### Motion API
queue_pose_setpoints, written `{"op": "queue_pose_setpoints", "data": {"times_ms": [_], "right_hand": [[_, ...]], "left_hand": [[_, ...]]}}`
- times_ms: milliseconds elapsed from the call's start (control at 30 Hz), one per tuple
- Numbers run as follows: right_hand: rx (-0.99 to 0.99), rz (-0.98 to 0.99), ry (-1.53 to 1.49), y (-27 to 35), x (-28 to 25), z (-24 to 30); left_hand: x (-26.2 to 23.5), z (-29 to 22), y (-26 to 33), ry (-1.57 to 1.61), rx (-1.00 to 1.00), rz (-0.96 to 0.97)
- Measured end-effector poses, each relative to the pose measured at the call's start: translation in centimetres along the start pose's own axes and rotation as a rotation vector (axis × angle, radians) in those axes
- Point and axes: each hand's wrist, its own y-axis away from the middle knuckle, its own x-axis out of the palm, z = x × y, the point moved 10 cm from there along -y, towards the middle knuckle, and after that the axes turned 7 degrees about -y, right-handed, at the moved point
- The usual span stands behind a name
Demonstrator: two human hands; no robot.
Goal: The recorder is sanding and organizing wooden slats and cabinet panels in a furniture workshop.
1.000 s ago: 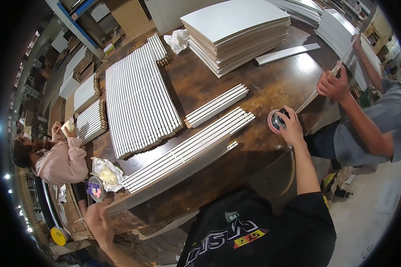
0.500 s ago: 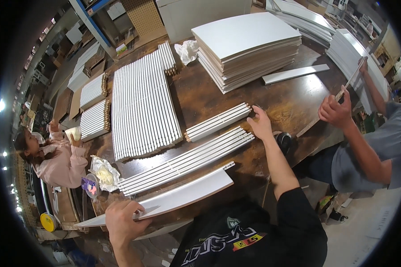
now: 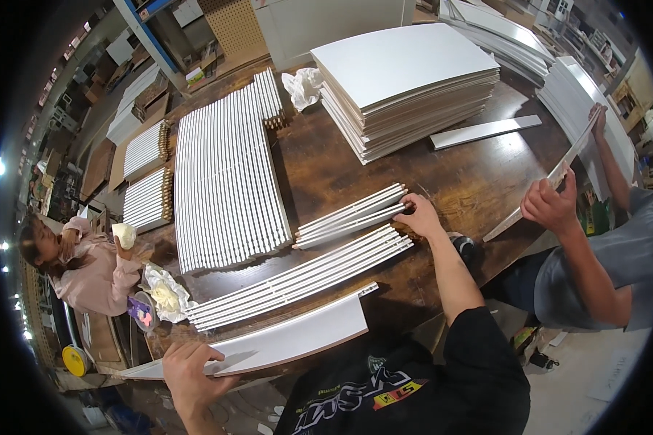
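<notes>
Right hand [image 3: 421, 217] pinches strip [image 3: 355, 224], apparently separating it; left hand [image 3: 193, 368] grips board [image 3: 290, 337]. Lifting likely needs steady pinch.

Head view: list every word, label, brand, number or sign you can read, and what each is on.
Black shirt: large white-outlined lettering, red-and-yellow patch, small emblem; wording not copied here.
Purple-and-pink tub: any print too small to read.
Pale surface, lower right: faint marks, too blurred to read.
White panel and white strips: no lettering visible.
</notes>
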Motion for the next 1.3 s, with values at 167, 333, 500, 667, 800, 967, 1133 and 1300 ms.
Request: {"op": "queue_pose_setpoints", "data": {"times_ms": [167,333,500,667,800,967,1133,1300], "right_hand": [[-0.14,0.125,-0.326,-0.5,-0.8,4.7],[-0.181,0.092,-1.185,0.7,-3.4,15.4],[-0.486,-0.425,-1.152,3.5,-12.2,20.6],[-0.292,-0.581,-1.262,6.0,-17.2,20.4],[-0.202,-0.641,-1.29,7.4,-17.5,17.9],[-0.257,-0.552,-1.237,10.2,-14.6,16.7],[-0.482,-0.489,-0.922,11.5,-9.4,19.6],[-0.685,-0.506,-0.86,12.3,-7.3,21.7]], "left_hand": [[-0.2,0.4,-0.3,0.033,0.014,-0.025],[-0.1,0.5,0.2,-0.032,0.026,-0.03],[-0.5,0.2,0.4,-0.049,-0.008,-0.055],[0.6,1.0,0.4,-0.051,-0.033,0.008],[0.6,1.4,-0.2,-0.03,-0.043,0.0],[0.6,1.4,-1.0,-0.027,-0.013,-0.013],[0.4,1.5,-1.3,-0.021,-0.001,-0.043],[0.8,1.8,-1.6,0.007,-0.018,-0.011]]}}
